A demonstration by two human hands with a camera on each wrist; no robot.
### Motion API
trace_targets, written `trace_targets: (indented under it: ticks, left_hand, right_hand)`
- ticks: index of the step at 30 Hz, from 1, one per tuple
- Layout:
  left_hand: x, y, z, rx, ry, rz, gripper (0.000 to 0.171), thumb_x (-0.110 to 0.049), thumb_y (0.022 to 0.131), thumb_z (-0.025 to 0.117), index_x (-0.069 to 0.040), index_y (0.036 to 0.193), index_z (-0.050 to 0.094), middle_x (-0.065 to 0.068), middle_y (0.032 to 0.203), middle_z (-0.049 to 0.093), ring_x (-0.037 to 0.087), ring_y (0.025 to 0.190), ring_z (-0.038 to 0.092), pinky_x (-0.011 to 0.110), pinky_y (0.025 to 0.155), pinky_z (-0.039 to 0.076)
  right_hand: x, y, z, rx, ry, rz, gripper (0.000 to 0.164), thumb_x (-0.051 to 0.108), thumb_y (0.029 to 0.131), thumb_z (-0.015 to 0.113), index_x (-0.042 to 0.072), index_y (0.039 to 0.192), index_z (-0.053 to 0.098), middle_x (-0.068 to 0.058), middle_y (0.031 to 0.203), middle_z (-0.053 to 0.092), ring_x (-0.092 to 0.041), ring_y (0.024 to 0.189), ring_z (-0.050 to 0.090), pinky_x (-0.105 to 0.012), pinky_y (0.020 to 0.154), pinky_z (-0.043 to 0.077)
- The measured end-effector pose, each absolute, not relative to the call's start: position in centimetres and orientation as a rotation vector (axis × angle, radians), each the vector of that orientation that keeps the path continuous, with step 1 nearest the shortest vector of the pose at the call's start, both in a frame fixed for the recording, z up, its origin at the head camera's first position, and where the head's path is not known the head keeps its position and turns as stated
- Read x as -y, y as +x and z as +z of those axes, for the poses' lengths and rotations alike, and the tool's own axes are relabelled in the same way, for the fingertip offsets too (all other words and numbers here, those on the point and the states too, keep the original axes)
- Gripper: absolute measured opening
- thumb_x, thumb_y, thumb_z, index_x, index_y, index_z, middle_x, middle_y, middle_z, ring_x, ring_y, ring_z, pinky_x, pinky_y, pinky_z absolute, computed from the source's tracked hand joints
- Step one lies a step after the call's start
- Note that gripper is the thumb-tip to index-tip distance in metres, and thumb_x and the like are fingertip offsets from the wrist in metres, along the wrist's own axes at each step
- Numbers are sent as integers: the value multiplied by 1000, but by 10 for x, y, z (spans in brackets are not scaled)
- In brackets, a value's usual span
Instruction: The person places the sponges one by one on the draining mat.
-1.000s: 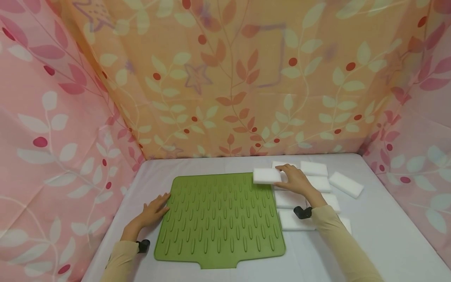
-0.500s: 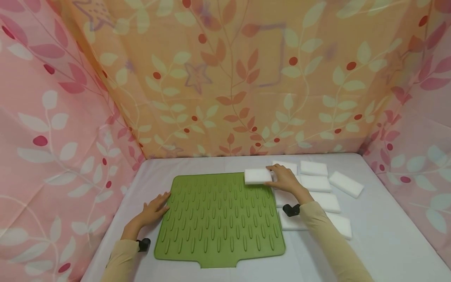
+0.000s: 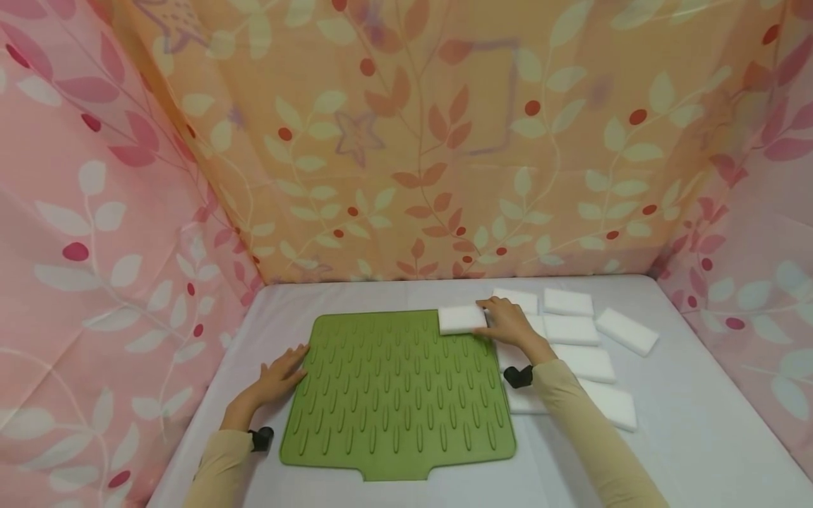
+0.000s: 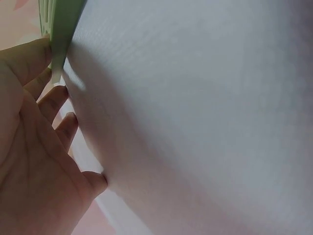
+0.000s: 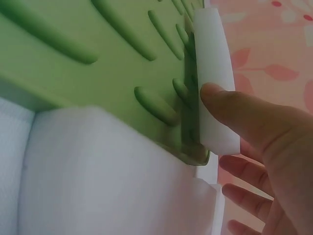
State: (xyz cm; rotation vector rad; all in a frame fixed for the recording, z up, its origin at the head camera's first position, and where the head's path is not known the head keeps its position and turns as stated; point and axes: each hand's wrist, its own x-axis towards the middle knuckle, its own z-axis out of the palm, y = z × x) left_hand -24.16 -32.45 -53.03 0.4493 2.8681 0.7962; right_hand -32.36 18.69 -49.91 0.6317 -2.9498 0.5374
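Observation:
A green ridged mat (image 3: pixel 394 395) lies on the white-covered table, its short tab toward me. My right hand (image 3: pixel 511 326) pinches a white sponge block (image 3: pixel 461 319) at its right end, over the mat's far right corner. In the right wrist view the thumb (image 5: pixel 220 100) presses the near face of the sponge (image 5: pixel 215 73), and the other fingers are partly hidden behind it. My left hand (image 3: pixel 276 377) rests at the mat's left edge with fingers spread. The left wrist view shows thumb and fingertips (image 4: pixel 61 100) touching the mat's edge (image 4: pixel 63 36) and the cloth.
Several more white sponges (image 3: pixel 571 329) lie in rough rows to the right of the mat, partly under my right forearm. One sponge (image 3: pixel 627 331) sits askew at the far right. Patterned fabric (image 3: pixel 394 176) hangs on the back and both sides of the table.
My right hand has carried the sponge leftward and slightly down over the mat's far right corner. The left hand and the mat stay where they were.

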Motion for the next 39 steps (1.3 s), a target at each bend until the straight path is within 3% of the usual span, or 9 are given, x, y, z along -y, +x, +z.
trace_targets:
  ticks: [23,39]
  left_hand:
    - [325,-243,-530,-2858,444,807,56,-26,98,45,-4,146,26,21,149,24,47,136,16,78,92,-3]
    - [324,-242,-530,-2853,454,790,56,-27,99,44,-4,146,25,22,150,22,47,136,15,78,93,-3]
  right_hand:
    - [-191,-323,-501,2973,633,498,75,47,76,72,6,134,49,-21,125,52,-40,113,47,-59,89,37]
    - [-223,-318,-496,2961,604,507,70,44,76,73,7,132,52,-20,127,52,-40,114,46,-60,88,37]
